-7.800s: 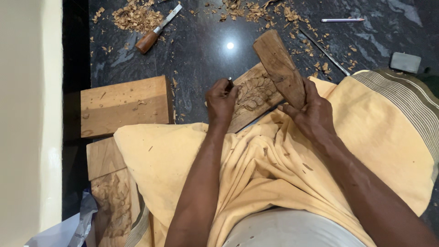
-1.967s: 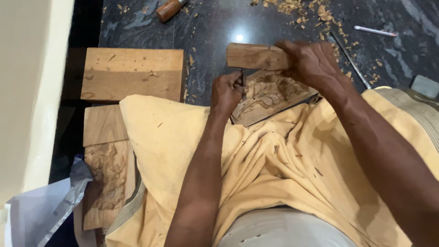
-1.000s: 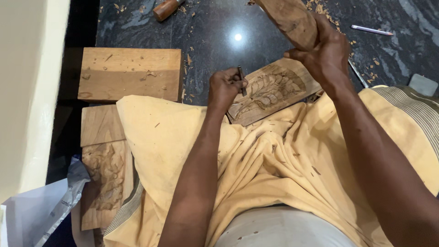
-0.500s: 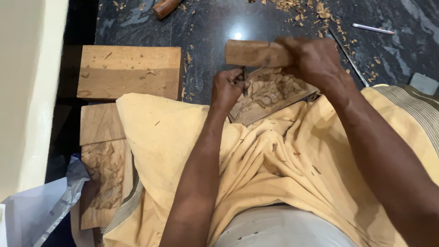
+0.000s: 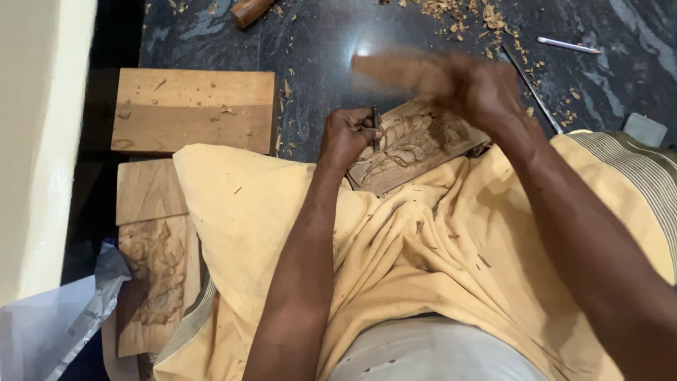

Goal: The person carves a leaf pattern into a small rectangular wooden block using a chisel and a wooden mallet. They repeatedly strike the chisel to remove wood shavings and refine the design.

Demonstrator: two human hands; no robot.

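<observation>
My left hand (image 5: 347,135) grips a thin metal chisel (image 5: 375,124) whose tip rests on a carved wooden panel (image 5: 416,144) propped against my lap on yellow cloth (image 5: 423,240). My right hand (image 5: 479,88) holds a wooden mallet block (image 5: 395,73), blurred by motion, just above the chisel's top end. The panel shows a relief carving. Part of it is hidden under my right hand.
A plain wooden board (image 5: 192,111) lies at the left on the dark stone floor (image 5: 317,49). Below it sit a smaller board and another carved panel (image 5: 156,275). Wood shavings (image 5: 465,13), a wooden tool handle (image 5: 250,10) and a white pencil (image 5: 568,46) lie at the top. Pale wall at far left.
My right hand raised the mallet block a second ago and has swung it down again over the chisel. My left hand and the panel have stayed in place.
</observation>
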